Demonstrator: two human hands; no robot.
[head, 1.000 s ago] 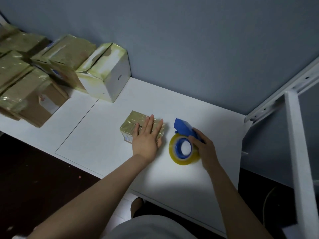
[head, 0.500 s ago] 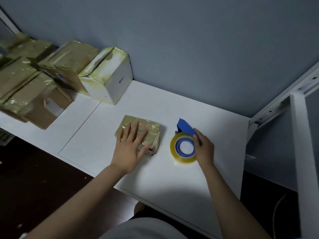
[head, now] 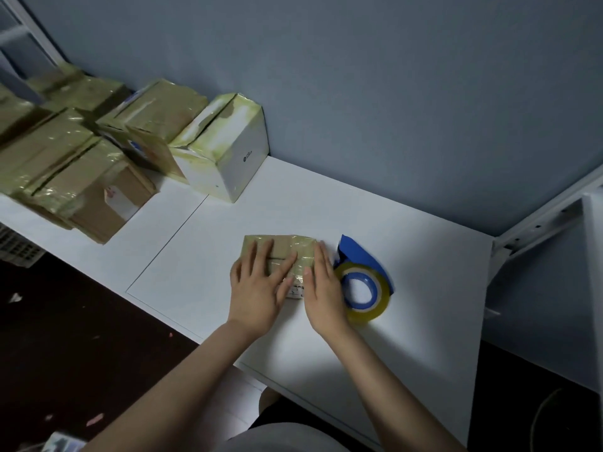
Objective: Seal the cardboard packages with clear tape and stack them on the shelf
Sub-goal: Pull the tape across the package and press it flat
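Right hand (head: 323,288): it is no longer gripping the tape dispenser (head: 363,283); it is now lying against the right edge of the small package (head: 281,252), fingers (head: 321,256) straight and together, curled round nothing.
Left hand (head: 257,288): it is still pressing flat on top of the package, fingers (head: 267,254) spread and straight, gripping nothing.
Package: it is lying on the white bench (head: 417,327) under both hands, turned squarer to the person than half a second ago, glossy with tape, a paler strip showing between the left fingers.
Tape dispenser: it is sitting free on the bench just beside the right hand, blue frame up, yellowish roll toward the person.
Finished boxes: a taped pile (head: 81,158) and a white box (head: 225,151) are waiting at the far left against the wall.
Meaning for the task: the taping of this package is probably ending; both hands seem to be smoothing the tape down or readying to lift.
Still to do: the package is not yet joining the pile.
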